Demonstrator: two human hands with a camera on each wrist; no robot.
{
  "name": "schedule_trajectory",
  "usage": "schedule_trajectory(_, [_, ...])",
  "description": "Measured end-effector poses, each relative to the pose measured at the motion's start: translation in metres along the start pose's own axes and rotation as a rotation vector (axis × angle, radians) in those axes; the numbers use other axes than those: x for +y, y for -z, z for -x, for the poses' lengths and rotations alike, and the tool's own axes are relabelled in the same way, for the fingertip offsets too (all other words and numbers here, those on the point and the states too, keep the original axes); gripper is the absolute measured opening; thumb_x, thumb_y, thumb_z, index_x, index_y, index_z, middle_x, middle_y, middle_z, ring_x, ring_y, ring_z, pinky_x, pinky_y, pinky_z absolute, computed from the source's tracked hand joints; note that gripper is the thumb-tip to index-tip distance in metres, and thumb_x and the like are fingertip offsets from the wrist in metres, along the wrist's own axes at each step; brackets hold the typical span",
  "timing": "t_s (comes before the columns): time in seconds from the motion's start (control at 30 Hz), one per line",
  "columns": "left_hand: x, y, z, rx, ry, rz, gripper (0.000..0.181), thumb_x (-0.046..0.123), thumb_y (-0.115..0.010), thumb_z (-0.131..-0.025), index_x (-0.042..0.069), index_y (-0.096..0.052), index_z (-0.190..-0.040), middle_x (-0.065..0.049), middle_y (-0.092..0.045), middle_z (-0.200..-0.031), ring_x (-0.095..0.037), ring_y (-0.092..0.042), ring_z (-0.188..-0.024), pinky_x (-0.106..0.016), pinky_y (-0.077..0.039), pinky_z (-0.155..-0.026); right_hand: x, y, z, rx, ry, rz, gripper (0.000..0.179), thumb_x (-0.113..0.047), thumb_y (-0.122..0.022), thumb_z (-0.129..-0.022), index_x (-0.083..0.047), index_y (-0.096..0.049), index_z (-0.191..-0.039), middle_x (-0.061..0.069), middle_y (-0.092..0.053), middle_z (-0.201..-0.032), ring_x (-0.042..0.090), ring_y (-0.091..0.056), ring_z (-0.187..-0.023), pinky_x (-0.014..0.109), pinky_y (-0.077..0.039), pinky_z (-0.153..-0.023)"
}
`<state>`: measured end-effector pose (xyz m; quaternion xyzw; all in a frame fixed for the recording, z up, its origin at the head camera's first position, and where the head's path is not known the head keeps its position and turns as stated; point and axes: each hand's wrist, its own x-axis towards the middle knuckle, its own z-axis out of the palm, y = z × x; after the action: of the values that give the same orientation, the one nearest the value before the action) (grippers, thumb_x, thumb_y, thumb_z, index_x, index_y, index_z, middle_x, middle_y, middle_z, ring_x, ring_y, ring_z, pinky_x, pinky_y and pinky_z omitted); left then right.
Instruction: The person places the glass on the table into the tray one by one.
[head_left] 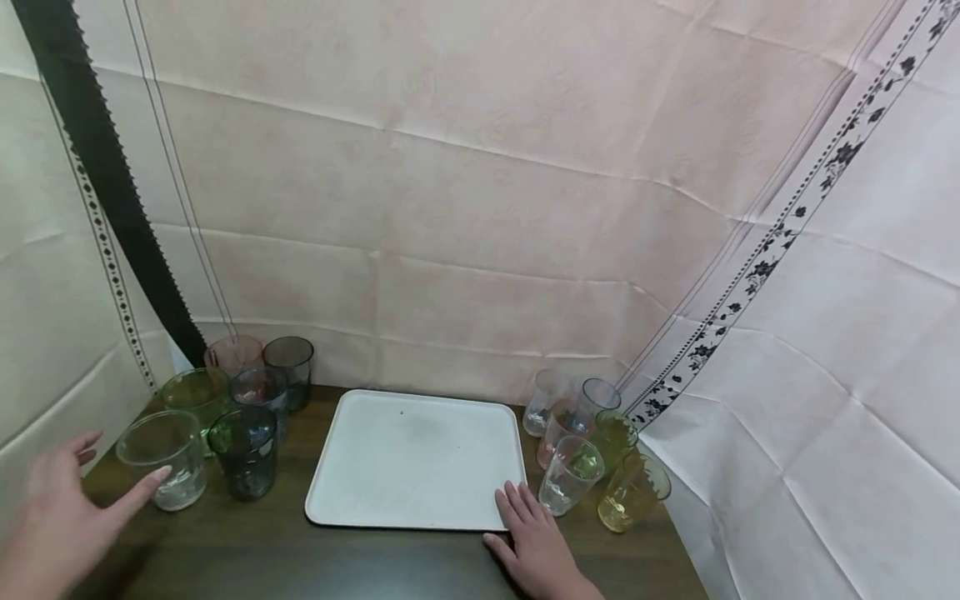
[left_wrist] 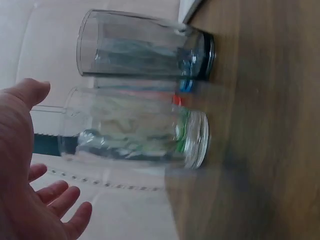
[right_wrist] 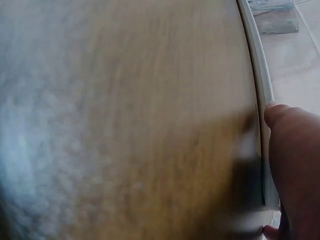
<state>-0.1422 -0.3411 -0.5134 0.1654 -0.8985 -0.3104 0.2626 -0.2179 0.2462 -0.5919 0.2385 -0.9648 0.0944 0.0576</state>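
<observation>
At the left of the head view, my left hand (head_left: pixel 63 512) reaches beside a clear glass tumbler (head_left: pixel 178 467), thumb spread from the fingers. In the left wrist view a gap shows between that hand (left_wrist: pixel 15 145) and the clear tumbler (left_wrist: pixel 135 130), with nothing gripped. A dark grey tumbler (head_left: pixel 251 467) stands just right of it. My right hand (head_left: pixel 538 546) rests with extended fingers on the near right corner of a white tray (head_left: pixel 416 458). In the right wrist view, the thumb (right_wrist: pixel 280 115) is at the tray's rim (right_wrist: pixel 259 65).
Behind the clear tumbler stand green (head_left: pixel 197 396), blue (head_left: pixel 262 396), pink (head_left: pixel 234 354) and smoky (head_left: pixel 292 367) tumblers. Right of the tray are several slimmer glasses, including a clear one (head_left: pixel 570 479) and a yellow one (head_left: pixel 630 496). Cloth walls (head_left: pixel 450 250) enclose the wooden table (head_left: pixel 337 567).
</observation>
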Motion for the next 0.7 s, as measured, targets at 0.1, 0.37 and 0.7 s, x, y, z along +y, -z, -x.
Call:
schedule_trajectory(0.1, [-0.002, -0.005, -0.009, -0.071, -0.001, 0.001, 0.118, 0.049, -0.080, -0.087, -0.016, -0.013, -0.159, -0.049, -0.024, -0.147, -0.063, -0.028, -0.128, -0.080, -0.032, -0.095, 0.000, -0.001, 0.000, 0.007, 0.006, 0.005, 0.075, -0.063, -0.043, -0.105, -0.013, -0.043, -0.161, 0.011, -0.037, -0.166, 0.036, -0.026, -0.152, 0.065, -0.036, -0.112])
schedule_trajectory(0.37, [-0.004, -0.015, -0.021, -0.144, -0.024, -0.005, 0.116, 0.055, -0.075, -0.091, -0.015, -0.013, -0.160, -0.049, -0.028, -0.146, -0.066, -0.026, -0.132, -0.083, -0.028, -0.097, 0.000, 0.000, 0.000, -0.005, 0.019, -0.006, 0.074, -0.061, -0.044, -0.106, -0.012, -0.043, -0.161, 0.011, -0.037, -0.166, 0.036, -0.027, -0.152, 0.065, -0.036, -0.112])
schedule_trajectory(0.7, [-0.003, -0.014, -0.025, -0.130, -0.019, -0.048, 0.113, 0.056, -0.078, -0.087, -0.019, -0.026, -0.154, -0.044, -0.039, -0.133, -0.062, -0.037, -0.119, -0.077, -0.039, -0.087, 0.001, 0.002, 0.000, -0.019, 0.007, 0.009, 0.074, -0.063, -0.042, -0.106, -0.013, -0.043, -0.161, 0.009, -0.036, -0.166, 0.035, -0.026, -0.152, 0.065, -0.036, -0.112])
